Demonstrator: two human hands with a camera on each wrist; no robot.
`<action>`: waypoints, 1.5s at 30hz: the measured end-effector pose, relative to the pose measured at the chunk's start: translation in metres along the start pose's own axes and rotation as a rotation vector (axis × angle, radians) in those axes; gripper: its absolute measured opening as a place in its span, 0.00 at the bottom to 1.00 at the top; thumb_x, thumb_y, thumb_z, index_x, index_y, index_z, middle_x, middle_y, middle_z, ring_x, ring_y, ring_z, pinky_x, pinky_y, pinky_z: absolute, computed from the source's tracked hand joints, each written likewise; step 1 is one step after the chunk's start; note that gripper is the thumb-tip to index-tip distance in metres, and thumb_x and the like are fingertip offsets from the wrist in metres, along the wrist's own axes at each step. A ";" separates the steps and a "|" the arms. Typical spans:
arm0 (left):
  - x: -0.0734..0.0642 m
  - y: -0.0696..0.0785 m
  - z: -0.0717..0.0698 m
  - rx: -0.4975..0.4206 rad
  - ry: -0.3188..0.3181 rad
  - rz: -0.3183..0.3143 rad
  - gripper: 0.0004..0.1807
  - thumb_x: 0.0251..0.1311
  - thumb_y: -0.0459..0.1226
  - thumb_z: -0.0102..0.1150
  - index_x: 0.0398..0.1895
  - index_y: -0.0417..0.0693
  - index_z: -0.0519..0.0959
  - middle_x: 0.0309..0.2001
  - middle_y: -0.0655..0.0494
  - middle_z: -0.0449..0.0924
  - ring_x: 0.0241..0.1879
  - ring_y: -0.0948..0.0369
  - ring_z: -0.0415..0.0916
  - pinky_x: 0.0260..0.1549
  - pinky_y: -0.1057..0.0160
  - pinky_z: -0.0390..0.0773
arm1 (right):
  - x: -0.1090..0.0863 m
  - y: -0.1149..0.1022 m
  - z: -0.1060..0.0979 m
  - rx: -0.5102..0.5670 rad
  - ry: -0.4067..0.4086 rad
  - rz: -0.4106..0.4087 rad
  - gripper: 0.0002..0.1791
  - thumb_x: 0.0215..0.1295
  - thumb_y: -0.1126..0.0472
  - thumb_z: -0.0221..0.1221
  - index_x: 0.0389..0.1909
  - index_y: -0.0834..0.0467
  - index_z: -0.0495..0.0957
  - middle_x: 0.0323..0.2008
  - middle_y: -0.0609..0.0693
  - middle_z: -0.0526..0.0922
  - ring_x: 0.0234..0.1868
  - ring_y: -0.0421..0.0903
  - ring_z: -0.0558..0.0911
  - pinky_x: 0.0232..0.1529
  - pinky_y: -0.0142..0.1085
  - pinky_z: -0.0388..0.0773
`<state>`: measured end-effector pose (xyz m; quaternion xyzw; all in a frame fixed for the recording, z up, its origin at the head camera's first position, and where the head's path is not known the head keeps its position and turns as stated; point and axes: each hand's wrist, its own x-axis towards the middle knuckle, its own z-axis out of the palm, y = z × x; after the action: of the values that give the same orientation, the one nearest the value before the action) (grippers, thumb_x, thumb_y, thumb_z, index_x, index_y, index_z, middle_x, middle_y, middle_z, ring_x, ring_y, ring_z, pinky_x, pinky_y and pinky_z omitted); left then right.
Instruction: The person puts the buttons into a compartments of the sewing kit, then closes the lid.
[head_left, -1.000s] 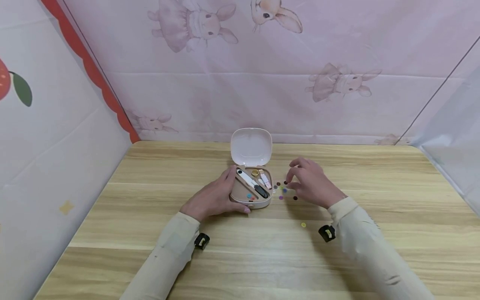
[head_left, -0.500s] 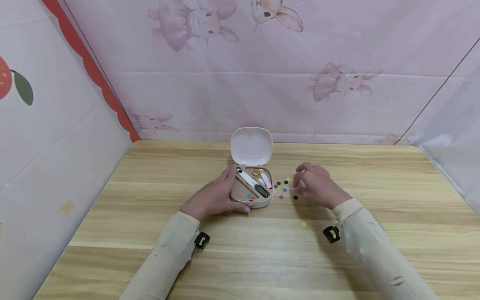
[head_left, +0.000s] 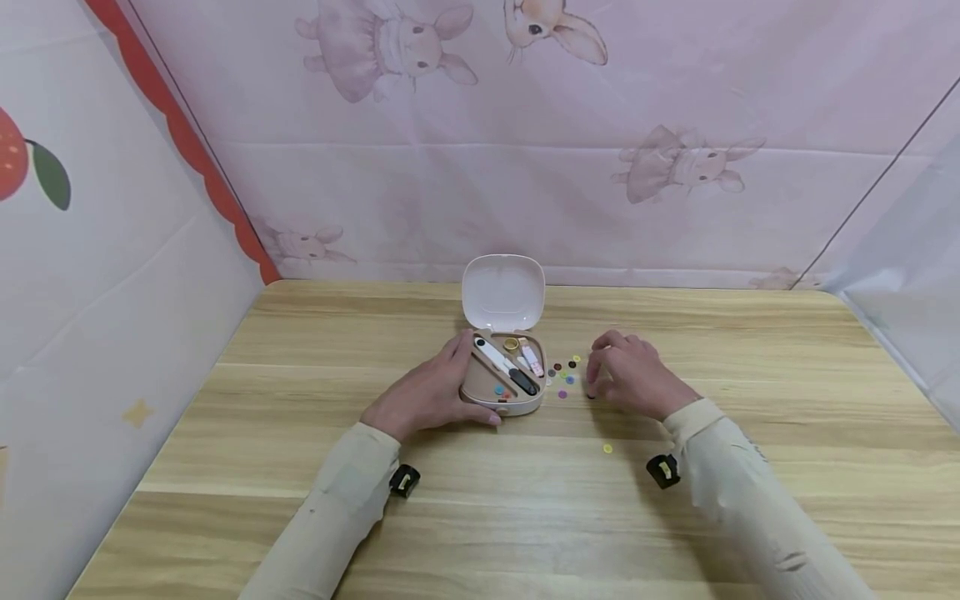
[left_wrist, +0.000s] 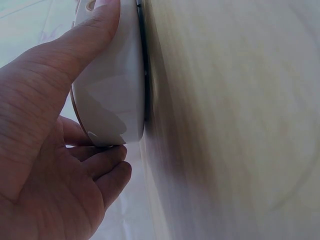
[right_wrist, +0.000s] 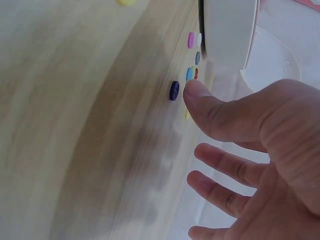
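Observation:
A small white sewing-kit-like box (head_left: 519,408) stands on the table with its lid (head_left: 503,292) raised. My left hand (head_left: 420,396) grips the box's left side, thumb along the front wall. Inside lie a white tool with a black end (head_left: 504,365), a gold ring (head_left: 511,343), a pink-and-white piece (head_left: 531,361) and a blue button (head_left: 498,390). My right hand (head_left: 633,373) hovers low to the right, loosely curled and holding nothing. Its thumb (right_wrist: 197,92) is beside a dark button (right_wrist: 174,91) on the table, with a slight gap between them.
Several coloured buttons lie between the box and my right hand, among them a purple one (head_left: 562,394) and a blue one (head_left: 570,380). A yellow button (head_left: 607,448) lies nearer the front. A rabbit-print cloth (head_left: 450,200) hangs behind the table.
My right hand has drawn back to the right from the button cluster, leaving a yellow button at its far edge, then lowered over the dark button. The left hand stays on the box.

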<state>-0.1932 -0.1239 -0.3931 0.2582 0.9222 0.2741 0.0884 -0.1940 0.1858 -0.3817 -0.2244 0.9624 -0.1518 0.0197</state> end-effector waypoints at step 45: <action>-0.001 0.000 0.000 0.005 -0.001 0.005 0.75 0.48 0.61 0.75 0.82 0.49 0.28 0.81 0.47 0.44 0.75 0.53 0.54 0.70 0.53 0.63 | -0.001 0.006 0.006 -0.002 0.017 0.033 0.08 0.57 0.68 0.70 0.27 0.51 0.86 0.55 0.60 0.77 0.55 0.64 0.73 0.58 0.65 0.65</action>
<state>-0.1922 -0.1245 -0.3934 0.2607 0.9222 0.2720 0.0877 -0.1953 0.1890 -0.3895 -0.2070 0.9663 -0.1525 0.0137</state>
